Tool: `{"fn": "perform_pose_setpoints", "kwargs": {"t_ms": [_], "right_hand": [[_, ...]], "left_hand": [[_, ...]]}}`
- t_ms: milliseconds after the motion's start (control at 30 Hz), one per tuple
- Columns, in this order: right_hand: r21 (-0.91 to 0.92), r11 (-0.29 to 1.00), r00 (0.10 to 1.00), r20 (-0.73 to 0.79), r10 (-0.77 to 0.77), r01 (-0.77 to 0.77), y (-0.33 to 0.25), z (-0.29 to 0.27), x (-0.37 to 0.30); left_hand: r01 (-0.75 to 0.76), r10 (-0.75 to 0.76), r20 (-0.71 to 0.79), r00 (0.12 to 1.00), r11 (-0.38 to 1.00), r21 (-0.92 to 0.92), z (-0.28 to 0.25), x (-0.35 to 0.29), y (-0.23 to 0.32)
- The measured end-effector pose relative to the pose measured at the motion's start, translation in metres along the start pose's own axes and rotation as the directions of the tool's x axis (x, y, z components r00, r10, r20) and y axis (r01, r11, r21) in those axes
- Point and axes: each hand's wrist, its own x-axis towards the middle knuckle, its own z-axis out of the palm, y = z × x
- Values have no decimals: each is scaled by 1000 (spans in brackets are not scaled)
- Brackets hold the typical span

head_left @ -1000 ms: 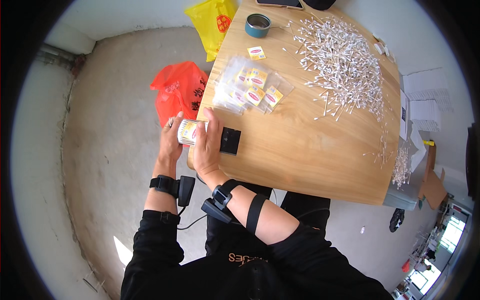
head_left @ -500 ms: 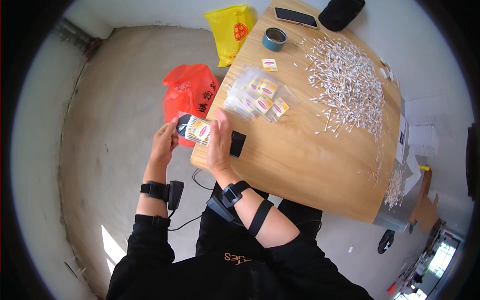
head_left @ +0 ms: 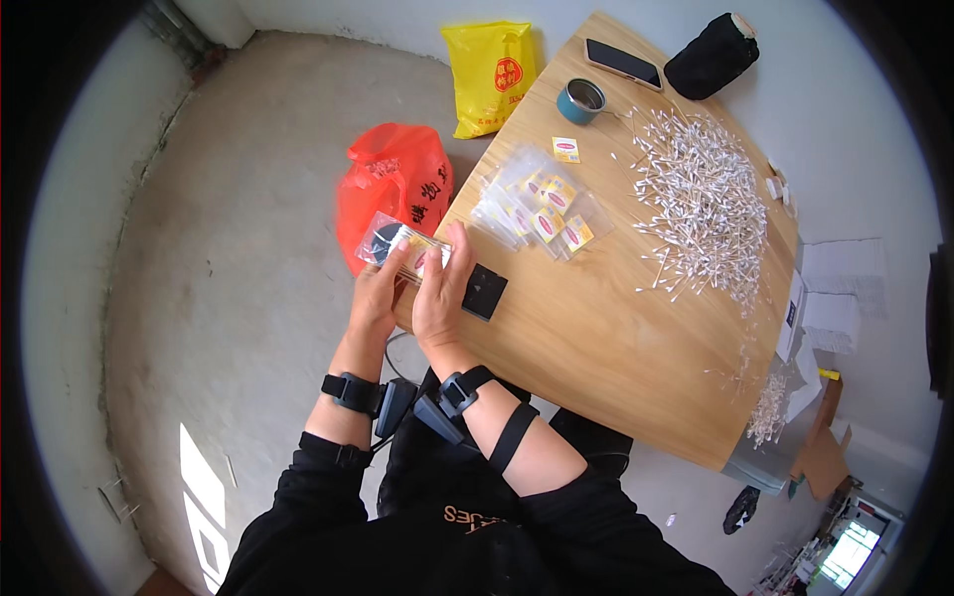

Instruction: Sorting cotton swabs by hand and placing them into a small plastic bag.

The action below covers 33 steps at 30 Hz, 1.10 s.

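Observation:
My left hand (head_left: pixel 374 300) and my right hand (head_left: pixel 439 300) are both closed on a clear plastic bag of cotton swabs (head_left: pixel 382 238), over the table's left corner. The left thumb lies across the bag; the right fingers press its right end. Swab sticks and a yellow-and-white label card show through the plastic, partly covered by my fingers. A black flat square object (head_left: pixel 485 291) lies on the table just right of my right hand. Beyond it are several clear bags (head_left: pixel 542 207) with yellow-and-white cards, overlapping one another.
A big heap of loose cotton swabs (head_left: pixel 701 199) covers the table's right part. At the far end are a teal cup (head_left: pixel 581 101), a phone (head_left: pixel 623 65) and a black cylindrical pouch (head_left: pixel 712 57). A red plastic bag (head_left: pixel 383 184) and a yellow bag (head_left: pixel 489 74) stand left of the wooden table (head_left: pixel 606 348).
My left hand has moved right, closer to my right hand, with its thumb now over the bag of swabs. The whole view has shifted slightly.

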Motion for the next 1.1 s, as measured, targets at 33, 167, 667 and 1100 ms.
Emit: {"fn": "perform_pose_setpoints", "kwargs": {"t_ms": [33,167,667,1100], "right_hand": [[5,1000,1000,1,-2,2,-2,2,0],[64,997,999,-9,37,-36,-4,6,1],[327,942,995,37,-95,78,-99,45,21],[396,918,963,252,-100,-9,-140,-125,-11]], "left_hand": [[-5,5,-1,1000,1000,2,-4,6,3],[-50,52,78,996,998,-29,0,13,8],[-380,368,97,925,909,173,27,-43,108],[63,21,433,901,982,-178,81,-132,58]]}}
